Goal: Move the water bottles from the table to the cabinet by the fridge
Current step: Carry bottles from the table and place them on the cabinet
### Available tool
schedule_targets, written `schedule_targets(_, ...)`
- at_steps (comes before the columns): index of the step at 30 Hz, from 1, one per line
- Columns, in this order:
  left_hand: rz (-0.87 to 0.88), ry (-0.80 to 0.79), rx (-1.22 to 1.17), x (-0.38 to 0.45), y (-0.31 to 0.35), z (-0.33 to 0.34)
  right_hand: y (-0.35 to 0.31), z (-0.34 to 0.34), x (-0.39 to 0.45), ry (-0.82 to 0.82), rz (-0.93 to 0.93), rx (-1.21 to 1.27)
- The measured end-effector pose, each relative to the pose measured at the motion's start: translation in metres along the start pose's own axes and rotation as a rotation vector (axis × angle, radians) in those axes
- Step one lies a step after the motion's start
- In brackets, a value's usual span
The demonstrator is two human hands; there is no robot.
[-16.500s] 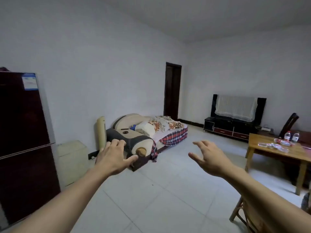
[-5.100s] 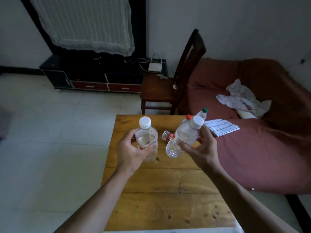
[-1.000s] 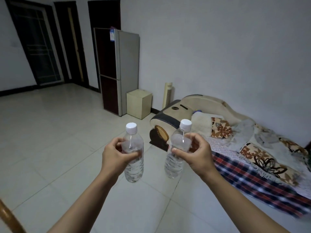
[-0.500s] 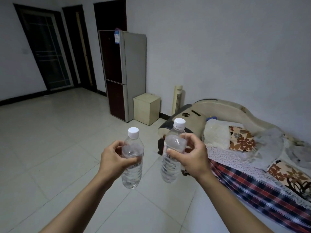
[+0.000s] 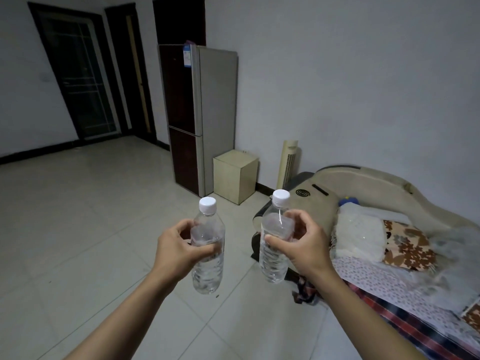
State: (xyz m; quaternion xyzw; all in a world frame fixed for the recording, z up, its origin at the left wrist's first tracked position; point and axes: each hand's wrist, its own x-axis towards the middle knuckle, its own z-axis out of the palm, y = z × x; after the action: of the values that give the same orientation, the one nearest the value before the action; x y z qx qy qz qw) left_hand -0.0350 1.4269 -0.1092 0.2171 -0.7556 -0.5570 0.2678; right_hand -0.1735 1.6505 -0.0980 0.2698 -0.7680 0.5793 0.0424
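My left hand (image 5: 179, 249) grips a clear water bottle (image 5: 207, 268) with a white cap, held upright in front of me. My right hand (image 5: 302, 242) grips a second clear, white-capped bottle (image 5: 272, 261), also upright. Ahead stands the small cream cabinet (image 5: 235, 175) on the floor, right beside the tall dark-fronted fridge (image 5: 193, 115) against the white wall. Both bottles are well short of the cabinet. The table is out of view.
A daybed (image 5: 389, 224) with pillows and a plaid cover fills the right side, its padded end near my right hand. A slim tower fan (image 5: 288, 162) stands between cabinet and bed. Dark doors (image 5: 78, 76) line the far left wall. Pale tiled floor (image 5: 78, 229) stretches ahead.
The fridge and cabinet have grown larger and shifted toward the centre as I moved closer. Both hands keep the same hold on the bottles.
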Motion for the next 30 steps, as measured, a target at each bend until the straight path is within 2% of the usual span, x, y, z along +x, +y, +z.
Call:
schedule_targets(11, 0.023, -0.129, -0.03, 0.206, -0.041, -0.009, 0.025, 0.098, 0.164, 0.016, 0.042, -0.022)
schedule_targets(20, -0.03, -0.102, -0.033, 0.347, -0.073, 0.01, 0.076, 0.148, 0.287, 0.009, 0.107, 0.047)
schedule_targets(30, -0.087, -0.018, 0.038, 0.502, -0.087, 0.082, 0.168, 0.176, 0.463, -0.038, 0.135, 0.07)
